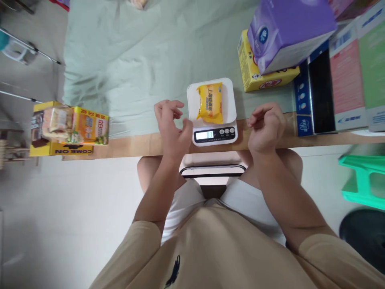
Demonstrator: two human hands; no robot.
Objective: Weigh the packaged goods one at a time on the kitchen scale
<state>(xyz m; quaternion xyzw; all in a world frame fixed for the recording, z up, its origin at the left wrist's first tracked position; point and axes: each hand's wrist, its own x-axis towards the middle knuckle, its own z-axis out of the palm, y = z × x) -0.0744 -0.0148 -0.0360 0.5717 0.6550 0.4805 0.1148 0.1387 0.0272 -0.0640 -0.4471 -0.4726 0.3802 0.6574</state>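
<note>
A yellow-orange wrapped bar of soap (210, 102) lies on the platform of a white digital kitchen scale (229, 114), whose lit display appears to read 83. Just left of the scale is my left hand (172, 127), fingers apart and curved, holding nothing; its thumb comes close to the scale's edge. On the other side my right hand (267, 127) rests near the table edge with its fingers curled in. It is apart from the scale, and nothing shows between its fingers.
At the right, a purple box (293, 32) sits on a yellow box (255, 76), beside larger cartons (347, 80). Several packets stand in a yellow box (61, 149) at the table's left corner. A green cloth (129, 76) covers the table. A green stool (362, 180) stands at right.
</note>
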